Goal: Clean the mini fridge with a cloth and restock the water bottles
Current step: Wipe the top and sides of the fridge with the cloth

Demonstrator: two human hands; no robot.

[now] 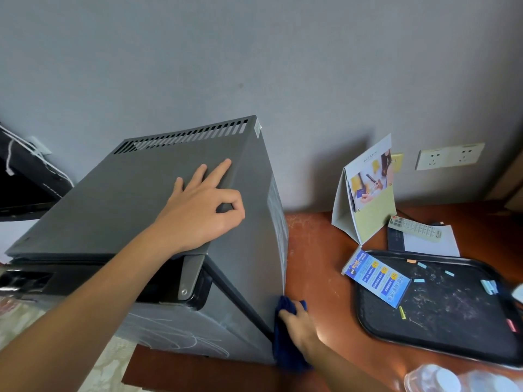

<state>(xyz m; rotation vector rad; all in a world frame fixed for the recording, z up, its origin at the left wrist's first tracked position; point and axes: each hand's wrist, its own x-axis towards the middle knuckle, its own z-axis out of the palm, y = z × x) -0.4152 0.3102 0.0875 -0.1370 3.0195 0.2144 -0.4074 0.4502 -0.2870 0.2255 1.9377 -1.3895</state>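
Grey wall behind, reddish desk below, mini fridge center-left of the frame. Left hand rests on its top, thumb and forefinger pinched, other fingers straight. Right hand grips the blue cloth against the fridge's lower right side. Water bottles sit bottom right; a wide wipe could knock them, I'd guess.

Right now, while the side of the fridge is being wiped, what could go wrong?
1. The right hand presses the blue cloth low on the side of the mini fridge, near the table edge; a hard push might shift the fridge, though the left hand steadies its top.
2. The black tray and the blue leaflet lie close on the right; a wide stroke could knock them.
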